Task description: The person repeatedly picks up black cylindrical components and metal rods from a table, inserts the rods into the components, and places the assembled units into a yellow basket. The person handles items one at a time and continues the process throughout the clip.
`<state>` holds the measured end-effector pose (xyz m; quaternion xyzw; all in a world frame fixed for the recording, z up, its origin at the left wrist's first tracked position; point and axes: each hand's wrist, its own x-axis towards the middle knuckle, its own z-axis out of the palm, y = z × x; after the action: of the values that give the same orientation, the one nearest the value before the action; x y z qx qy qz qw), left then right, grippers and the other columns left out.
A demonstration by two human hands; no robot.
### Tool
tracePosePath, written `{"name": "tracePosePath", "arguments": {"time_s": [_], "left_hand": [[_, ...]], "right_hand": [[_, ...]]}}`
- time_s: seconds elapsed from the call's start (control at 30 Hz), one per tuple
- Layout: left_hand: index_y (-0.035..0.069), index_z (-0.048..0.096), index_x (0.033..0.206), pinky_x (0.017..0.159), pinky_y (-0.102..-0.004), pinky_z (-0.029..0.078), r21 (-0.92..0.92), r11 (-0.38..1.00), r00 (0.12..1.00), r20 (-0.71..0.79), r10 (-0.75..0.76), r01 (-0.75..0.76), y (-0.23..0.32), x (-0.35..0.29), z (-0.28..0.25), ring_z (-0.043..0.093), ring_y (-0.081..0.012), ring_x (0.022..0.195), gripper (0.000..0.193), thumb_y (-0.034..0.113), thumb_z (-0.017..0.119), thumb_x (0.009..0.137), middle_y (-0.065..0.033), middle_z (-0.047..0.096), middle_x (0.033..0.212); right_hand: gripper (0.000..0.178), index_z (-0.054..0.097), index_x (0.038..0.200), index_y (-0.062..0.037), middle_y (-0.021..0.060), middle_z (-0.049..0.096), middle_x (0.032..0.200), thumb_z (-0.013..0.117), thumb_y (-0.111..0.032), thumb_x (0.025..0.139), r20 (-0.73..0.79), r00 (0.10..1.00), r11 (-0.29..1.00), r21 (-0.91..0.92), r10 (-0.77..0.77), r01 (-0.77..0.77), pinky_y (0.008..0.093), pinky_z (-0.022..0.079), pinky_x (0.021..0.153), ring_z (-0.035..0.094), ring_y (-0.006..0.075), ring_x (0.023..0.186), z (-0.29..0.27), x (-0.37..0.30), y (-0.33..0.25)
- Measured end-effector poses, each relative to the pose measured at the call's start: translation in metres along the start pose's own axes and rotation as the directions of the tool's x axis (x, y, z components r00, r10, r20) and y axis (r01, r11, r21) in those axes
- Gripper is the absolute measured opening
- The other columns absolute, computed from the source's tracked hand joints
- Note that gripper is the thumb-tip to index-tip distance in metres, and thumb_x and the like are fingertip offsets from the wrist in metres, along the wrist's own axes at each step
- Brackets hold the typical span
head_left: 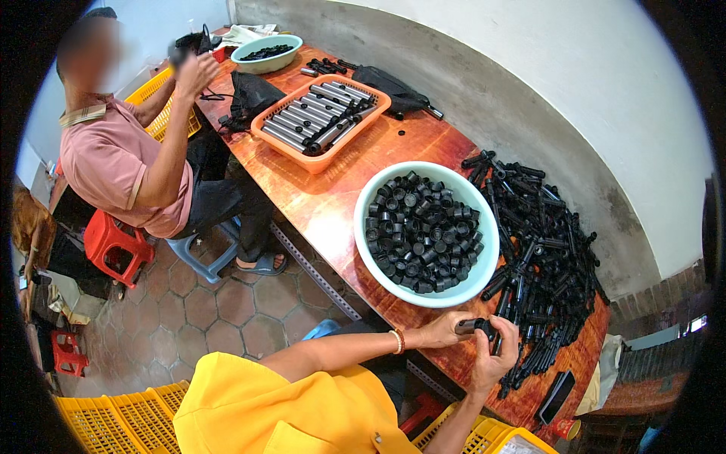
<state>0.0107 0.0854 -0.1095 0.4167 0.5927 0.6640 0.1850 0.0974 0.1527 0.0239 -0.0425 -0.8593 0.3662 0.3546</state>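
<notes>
Over the table's near edge my left hand (445, 331) is closed around a short grey-black tube (466, 327). My right hand (497, 362) pinches at the tube's right end, its fingers round a black piece partly hidden by them; I cannot tell whether the two are joined. Just beyond my hands stands a pale green basin (366, 261) full of small black caps (423, 231). To the right of the basin a large heap of black tubular parts (541, 261) spreads over the table.
Farther along the wooden table (333, 200) are an orange basket (321, 163) of silvery tubes and another basin (246, 66) of black parts. A phone (556, 397) lies near the right edge. A co-worker (136, 159) sits at left. Yellow crates (113, 420) stand beside me.
</notes>
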Motion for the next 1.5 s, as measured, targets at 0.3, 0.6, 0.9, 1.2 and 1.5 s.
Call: {"name": "tracePosePath", "arguments": {"time_s": [0.3,0.6,0.9,1.2,1.5], "left_hand": [[-0.001,0.056,0.108,0.073,-0.0357,0.047,-0.061,0.998,0.999,-0.035,0.024,-0.026,0.015,0.001,-0.004,0.061,-0.0273,0.081,0.031,0.010,0.063,0.080,-0.0160,0.062,0.088],[0.000,0.054,0.116,0.077,-0.0344,0.047,-0.046,0.997,0.998,-0.018,0.064,-0.065,0.007,0.001,-0.002,0.059,-0.0228,0.085,0.041,0.016,0.066,0.080,-0.0162,0.061,0.093],[-0.001,0.054,0.116,0.080,-0.0334,0.046,-0.037,0.998,0.998,0.042,-0.047,0.048,0.003,0.001,-0.003,0.058,-0.0206,0.089,0.043,0.020,0.068,0.081,-0.0148,0.061,0.098],[0.000,0.056,0.106,0.073,-0.0344,0.048,-0.121,0.989,0.996,-0.012,0.083,-0.084,0.014,0.002,-0.004,0.063,-0.0252,0.083,0.026,0.008,0.063,0.082,-0.0153,0.063,0.090],[0.000,0.056,0.102,0.072,-0.0355,0.048,-0.061,0.992,0.994,-0.013,0.106,-0.106,0.020,0.003,-0.007,0.063,-0.0279,0.082,0.023,0.009,0.064,0.082,-0.0140,0.063,0.089]], "right_hand": [[0.032,0.066,0.099,-0.0005,0.0092,0.056,0.092,0.071,0.003,0.068,0.127,0.991,0.998,-0.053,0.029,-0.022,0.0321,0.045,0.074,0.056,0.0233,0.086,0.002,0.010,-0.007],[0.032,0.066,0.096,-0.0010,0.0070,0.054,0.091,0.072,0.003,0.066,0.172,0.979,0.992,0.033,0.112,-0.119,0.0282,0.044,0.072,0.054,0.0196,0.084,0.001,0.008,-0.002],[0.030,0.065,0.094,-0.0003,0.0086,0.054,0.092,0.071,0.001,0.065,0.169,0.975,0.981,0.100,0.146,-0.165,0.0300,0.044,0.077,0.054,0.0216,0.087,0.000,0.006,0.005],[0.024,0.061,0.094,0.0015,0.0047,0.051,0.097,0.068,0.005,0.071,0.208,0.971,0.981,0.126,0.121,-0.149,0.0220,0.043,0.070,0.053,0.0117,0.083,-0.001,0.005,0.011],[0.027,0.064,0.093,0.0005,0.0088,0.058,0.092,0.072,0.000,0.067,0.179,0.967,0.964,0.163,0.183,-0.212,0.0299,0.045,0.078,0.057,0.0210,0.087,0.001,0.005,0.006]]}}
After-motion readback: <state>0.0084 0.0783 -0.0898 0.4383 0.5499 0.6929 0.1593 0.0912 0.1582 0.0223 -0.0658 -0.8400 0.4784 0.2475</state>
